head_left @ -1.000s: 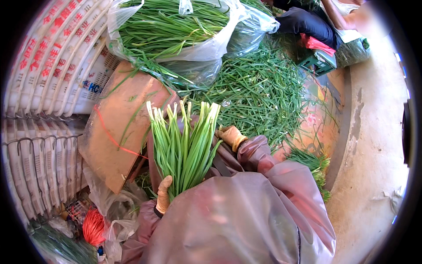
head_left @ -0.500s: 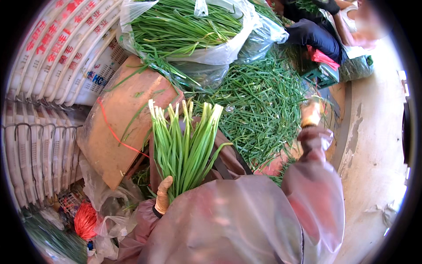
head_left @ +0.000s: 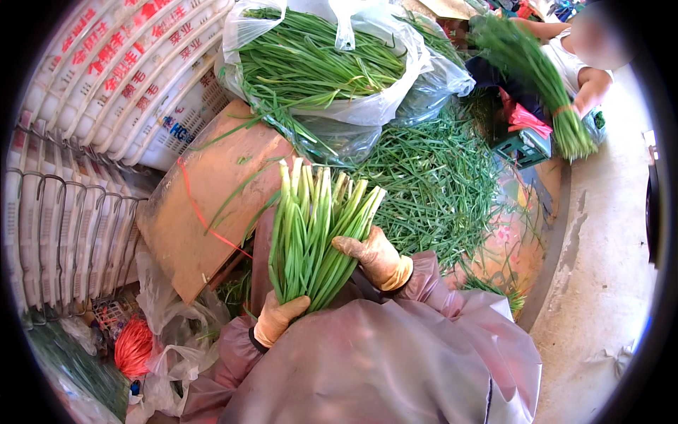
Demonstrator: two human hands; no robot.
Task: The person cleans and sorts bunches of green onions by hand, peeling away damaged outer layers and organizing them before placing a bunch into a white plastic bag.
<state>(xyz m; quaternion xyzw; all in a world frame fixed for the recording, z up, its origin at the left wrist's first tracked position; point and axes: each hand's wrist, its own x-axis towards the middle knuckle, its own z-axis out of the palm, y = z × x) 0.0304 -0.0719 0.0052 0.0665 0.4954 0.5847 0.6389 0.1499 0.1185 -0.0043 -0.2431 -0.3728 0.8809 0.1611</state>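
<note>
A bunch of garlic chives (head_left: 307,237) stands upright before my body, its pale cut ends at the top. My left hand (head_left: 277,318), in a tan glove, is wrapped round the lower part of the bunch, thumb across the front. Gloved too, my right hand (head_left: 376,258) lies against the bunch's right side, thumb on the stems and the other fingers hidden behind. Just left of the bunch is a brown board (head_left: 212,184) with a red string over it. Loose green leaves (head_left: 431,184) are heaped beyond my right hand.
An open plastic bag (head_left: 353,113) full of chives stands at the far side. White baskets (head_left: 127,78) are stacked on the left, above a bundle of red string (head_left: 134,348). A co-worker at far right holds a large tied green bunch (head_left: 537,78) beside a green crate (head_left: 524,147).
My right hand has come in from the leaf pile at right to the bunch. The bunch has shifted slightly right in view. The co-worker has lifted a large green bunch.
</note>
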